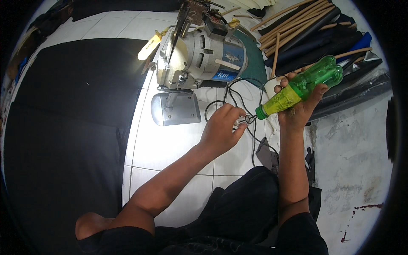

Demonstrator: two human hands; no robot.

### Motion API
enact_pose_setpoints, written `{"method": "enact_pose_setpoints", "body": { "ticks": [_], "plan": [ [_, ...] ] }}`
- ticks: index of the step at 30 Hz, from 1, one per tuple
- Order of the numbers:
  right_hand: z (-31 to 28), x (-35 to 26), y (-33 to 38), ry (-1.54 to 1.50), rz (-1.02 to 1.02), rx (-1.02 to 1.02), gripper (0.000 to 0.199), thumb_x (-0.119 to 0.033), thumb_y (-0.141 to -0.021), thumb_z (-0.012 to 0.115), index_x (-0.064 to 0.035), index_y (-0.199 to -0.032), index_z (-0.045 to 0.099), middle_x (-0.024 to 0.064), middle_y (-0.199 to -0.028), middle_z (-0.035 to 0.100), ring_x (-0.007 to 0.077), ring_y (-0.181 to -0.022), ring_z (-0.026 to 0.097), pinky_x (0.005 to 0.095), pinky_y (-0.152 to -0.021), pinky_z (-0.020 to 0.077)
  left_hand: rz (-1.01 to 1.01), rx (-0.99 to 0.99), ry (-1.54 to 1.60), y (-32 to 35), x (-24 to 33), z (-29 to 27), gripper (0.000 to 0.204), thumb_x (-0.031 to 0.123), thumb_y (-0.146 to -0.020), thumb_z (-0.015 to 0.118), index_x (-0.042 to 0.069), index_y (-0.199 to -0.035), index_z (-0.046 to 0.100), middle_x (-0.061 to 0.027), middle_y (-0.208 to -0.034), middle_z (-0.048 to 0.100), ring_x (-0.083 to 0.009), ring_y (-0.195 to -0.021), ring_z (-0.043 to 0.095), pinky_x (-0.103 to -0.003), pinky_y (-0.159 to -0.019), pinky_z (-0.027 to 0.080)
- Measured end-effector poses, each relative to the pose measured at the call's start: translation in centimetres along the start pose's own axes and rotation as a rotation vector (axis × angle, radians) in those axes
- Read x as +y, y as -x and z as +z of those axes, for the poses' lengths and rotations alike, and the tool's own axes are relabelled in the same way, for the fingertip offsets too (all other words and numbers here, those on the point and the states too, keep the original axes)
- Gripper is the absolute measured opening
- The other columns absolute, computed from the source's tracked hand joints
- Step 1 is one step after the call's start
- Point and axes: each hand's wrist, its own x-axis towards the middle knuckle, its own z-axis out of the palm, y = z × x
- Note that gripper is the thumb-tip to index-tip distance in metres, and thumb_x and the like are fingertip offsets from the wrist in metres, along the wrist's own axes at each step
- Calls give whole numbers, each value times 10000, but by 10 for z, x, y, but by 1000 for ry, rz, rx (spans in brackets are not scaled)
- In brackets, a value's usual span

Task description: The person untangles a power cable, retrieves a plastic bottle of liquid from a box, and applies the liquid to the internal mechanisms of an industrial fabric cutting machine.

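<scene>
My right hand (297, 108) is wrapped round a green plastic bottle (316, 77) with a yellow-green label. The bottle is tilted, its green cap (261, 112) pointing down and left. Between the fingertips of my left hand (225, 126) is a small clear container (245, 120), partly hidden by the fingers. Its end is close to the bottle's cap; whether they touch I cannot tell. Beyond my left hand stands a cloth cutting machine (191, 57) with a metal base plate (176, 109).
Black cloth (72, 119) covers the left side of the white tiled surface (170, 144). Looped black cable (238, 97) lies near both hands. Several brown tubes (293, 25) and dark fabric rolls (314, 55) lie at the far right. A yellow-handled tool (149, 46) is at the machine.
</scene>
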Motion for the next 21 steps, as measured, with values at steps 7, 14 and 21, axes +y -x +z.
{"method": "enact_pose_setpoints", "body": {
  "ticks": [7, 14, 21],
  "plan": [
    [-3, -5, -6, 182, 35, 68, 409, -401, -922, 625, -32, -1063, 519, 95, -853, 569, 192, -701, 608, 337, -588, 518, 41, 2, -34, 1, -1, 2, 290, 34, -770, 721, 35, -1034, 600, -115, -933, 564, -270, -840, 619, -370, -728, 499],
    [5, -8, -5, 201, 56, 105, 409, -408, -911, 634, -15, -956, 530, 88, -802, 548, 179, -666, 586, 335, -574, 498, 41, 9, -25, 1, 1, 2, 289, 38, -774, 722, 34, -1038, 603, -113, -938, 566, -260, -857, 622, -363, -744, 499],
    [5, -8, -6, 191, 85, 135, 445, -435, -909, 635, -4, -936, 530, 82, -780, 539, 172, -655, 571, 317, -572, 477, 25, -5, -15, 1, 1, 1, 285, 38, -780, 723, 30, -1039, 605, -114, -938, 566, -255, -863, 627, -357, -746, 506]
  ]
}}
